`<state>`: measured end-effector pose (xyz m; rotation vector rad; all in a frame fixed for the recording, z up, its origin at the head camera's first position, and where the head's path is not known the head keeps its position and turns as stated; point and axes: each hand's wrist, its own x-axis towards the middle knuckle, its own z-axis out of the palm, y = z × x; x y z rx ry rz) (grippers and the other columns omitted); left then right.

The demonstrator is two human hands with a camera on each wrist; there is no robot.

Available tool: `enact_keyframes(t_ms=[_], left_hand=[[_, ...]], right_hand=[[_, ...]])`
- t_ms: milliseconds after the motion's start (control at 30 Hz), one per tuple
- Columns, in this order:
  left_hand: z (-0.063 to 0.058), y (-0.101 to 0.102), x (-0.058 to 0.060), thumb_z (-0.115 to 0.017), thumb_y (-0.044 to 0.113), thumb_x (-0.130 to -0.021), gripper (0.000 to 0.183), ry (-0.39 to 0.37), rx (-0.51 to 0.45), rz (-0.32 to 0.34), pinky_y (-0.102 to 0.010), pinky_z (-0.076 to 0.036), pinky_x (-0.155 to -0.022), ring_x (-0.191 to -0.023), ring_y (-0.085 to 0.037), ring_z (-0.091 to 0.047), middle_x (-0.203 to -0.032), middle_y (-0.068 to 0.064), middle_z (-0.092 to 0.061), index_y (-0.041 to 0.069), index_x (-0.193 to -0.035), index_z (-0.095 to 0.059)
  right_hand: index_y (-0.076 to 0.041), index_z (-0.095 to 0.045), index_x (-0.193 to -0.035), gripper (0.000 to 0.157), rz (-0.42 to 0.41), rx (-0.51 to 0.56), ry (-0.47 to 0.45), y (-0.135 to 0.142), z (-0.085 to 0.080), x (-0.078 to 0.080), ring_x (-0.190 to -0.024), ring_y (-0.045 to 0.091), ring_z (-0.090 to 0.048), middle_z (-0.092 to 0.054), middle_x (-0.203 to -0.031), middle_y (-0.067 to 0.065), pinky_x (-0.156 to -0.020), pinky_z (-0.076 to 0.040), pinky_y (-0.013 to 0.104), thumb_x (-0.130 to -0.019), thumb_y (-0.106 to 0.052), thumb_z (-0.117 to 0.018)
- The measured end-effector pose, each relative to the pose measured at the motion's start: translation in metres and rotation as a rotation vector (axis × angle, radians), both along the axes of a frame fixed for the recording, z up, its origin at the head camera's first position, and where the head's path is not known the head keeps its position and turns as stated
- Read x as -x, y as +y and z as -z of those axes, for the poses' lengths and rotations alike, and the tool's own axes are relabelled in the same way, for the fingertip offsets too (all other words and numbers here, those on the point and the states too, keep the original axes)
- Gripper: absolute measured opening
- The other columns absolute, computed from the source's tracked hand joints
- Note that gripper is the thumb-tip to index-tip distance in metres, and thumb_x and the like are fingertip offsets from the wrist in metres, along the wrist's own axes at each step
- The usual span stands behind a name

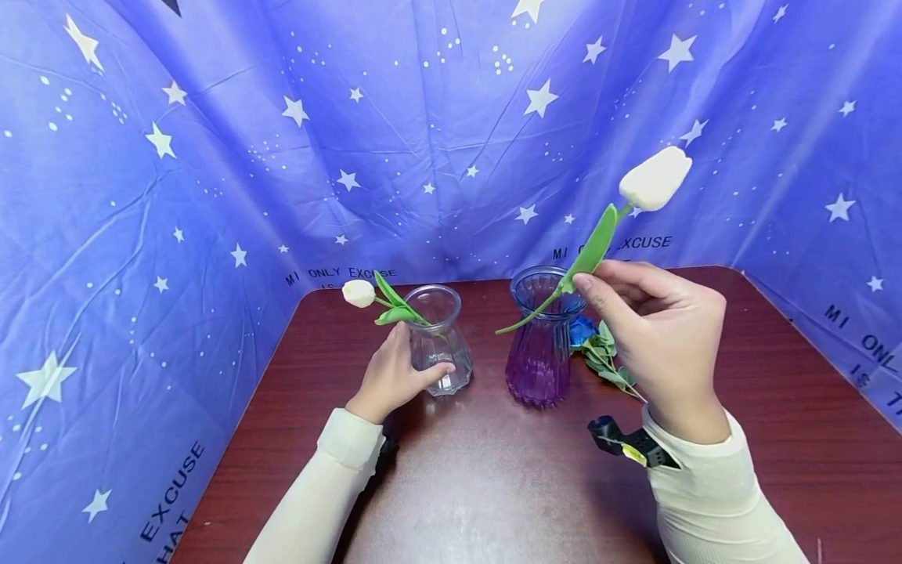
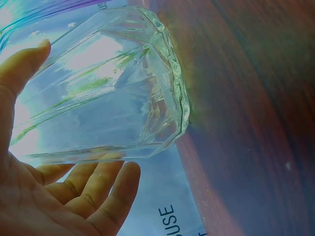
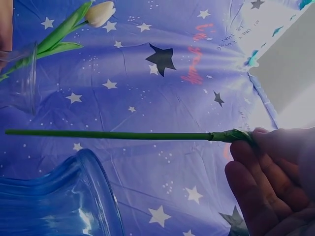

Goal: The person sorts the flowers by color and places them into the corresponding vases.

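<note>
A white artificial tulip [image 1: 655, 178] is pinched near its leaf by the thumb and fingers of my right hand [image 1: 669, 337]. Its bare green stem [image 3: 108, 134] slants down, overlapping the rim of a ribbed vase [image 1: 539, 372] in the head view; that vase has a blue rim and purple base. My left hand [image 1: 391, 376] holds a clear glass vase [image 1: 451, 345], thumb across the near side. In the left wrist view the fingers lie along the other side of the glass. A second white tulip [image 1: 358, 294] stands in the clear vase, leaning left over the rim.
A blue flower [image 1: 581, 332] with green leaves [image 1: 609, 364] lies behind and right of the purple vase. The dark red wooden table [image 1: 479, 501] is enclosed by a blue curtain [image 1: 437, 141] with white stars. A black wrist camera [image 1: 623, 442] sits at the right cuff.
</note>
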<state>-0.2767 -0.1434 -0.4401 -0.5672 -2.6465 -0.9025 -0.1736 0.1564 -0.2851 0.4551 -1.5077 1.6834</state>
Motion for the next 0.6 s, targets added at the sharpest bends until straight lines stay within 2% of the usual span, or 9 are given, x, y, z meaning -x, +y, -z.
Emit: enact_keyframes(t_ms=[333, 600], left_hand=[[0.001, 0.000, 0.000, -0.086, 0.057, -0.077, 0.091, -0.008, 0.006, -0.006, -0.052, -0.055, -0.097, -0.116, -0.033, -0.066, -0.126, -0.013, -0.061, 0.011, -0.143, -0.044], [0.001, 0.000, 0.000, -0.086, 0.057, -0.076, 0.090, 0.002, 0.012, -0.006, -0.052, -0.055, -0.097, -0.116, -0.033, -0.066, -0.125, -0.013, -0.061, 0.011, -0.142, -0.045]], right_hand=[[0.021, -0.071, -0.089, 0.016, -0.013, 0.028, 0.059, -0.007, 0.000, 0.004, -0.063, 0.010, -0.073, -0.077, -0.075, 0.005, -0.060, -0.056, 0.018, -0.076, 0.018, -0.081], [0.023, -0.069, -0.087, 0.017, -0.038, 0.082, 0.102, -0.015, -0.005, 0.005, -0.066, 0.015, -0.075, -0.077, -0.076, 0.010, -0.063, -0.059, 0.022, -0.075, 0.018, -0.081]])
